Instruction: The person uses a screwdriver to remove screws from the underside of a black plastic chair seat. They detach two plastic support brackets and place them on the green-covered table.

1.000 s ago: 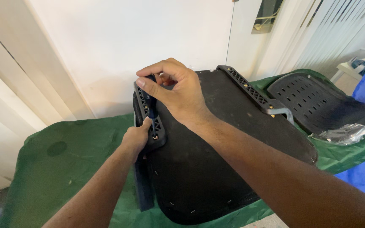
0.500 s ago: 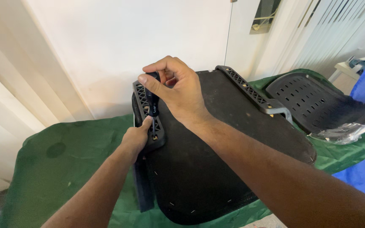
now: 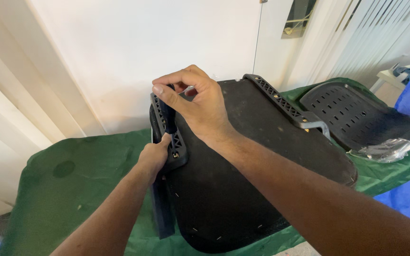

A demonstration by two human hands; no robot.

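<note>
The left hand [image 3: 153, 156] gripped the black ribbed bracket [image 3: 169, 137] at the left edge of the upturned black seat pad [image 3: 243, 180], which lay on the green-covered counter [image 3: 72, 180]. The right hand [image 3: 200, 104] pinched the bracket's top. A clear plastic wrapper [image 3: 387, 148] lay beside a perforated black seat shell [image 3: 352, 114] at right.

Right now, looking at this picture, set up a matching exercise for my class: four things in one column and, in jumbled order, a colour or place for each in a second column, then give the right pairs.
Things:
1. table cloth
2. perforated chair back
3. left hand
4. right hand

Descriptions:
A. at the top end of the left bracket, fingers curled over it
B. green, spread under everything
C. black, lying at the right on the cloth
D. gripping the lower part of the left bracket of the seat base

Pairs: 1-B, 2-C, 3-D, 4-A
</note>
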